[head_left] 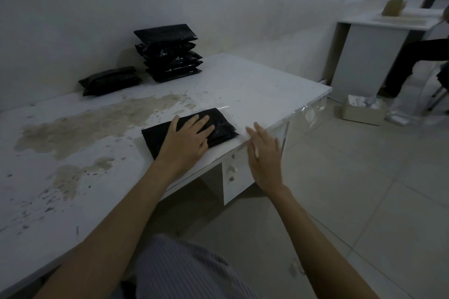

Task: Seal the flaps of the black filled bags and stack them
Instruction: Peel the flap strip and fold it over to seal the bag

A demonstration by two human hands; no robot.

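Black filled bag at centre frame, lying flat near the right front edge of the white tabletop. Left hand spread flat on top of it, fingers straight, pressing rather than gripping: grip wide, holding nothing. Right hand at centre right, just beside the bag's right end over the tabletop edge, fingers straight and slightly blurred; grip also wide, empty, and contact with the tabletop impossible to tell.

Probably the sealing step: flap folded over and being pressed down. To do it well:
- Keep the left palm flat to pin the bag against sliding on the smooth surface.
- Sweep the pressure along the whole flap line, middle outward, to push out trapped air and avoid wrinkles.
- Bring the right hand onto the free end to steady it and finish the edge.
- Check corners before lifting, since a loose corner could peel open.

Stack of sealed bags at upper left of centre, against the wall, already tall and a little uneven; worth setting the next one square. Lower pile of bags further left.
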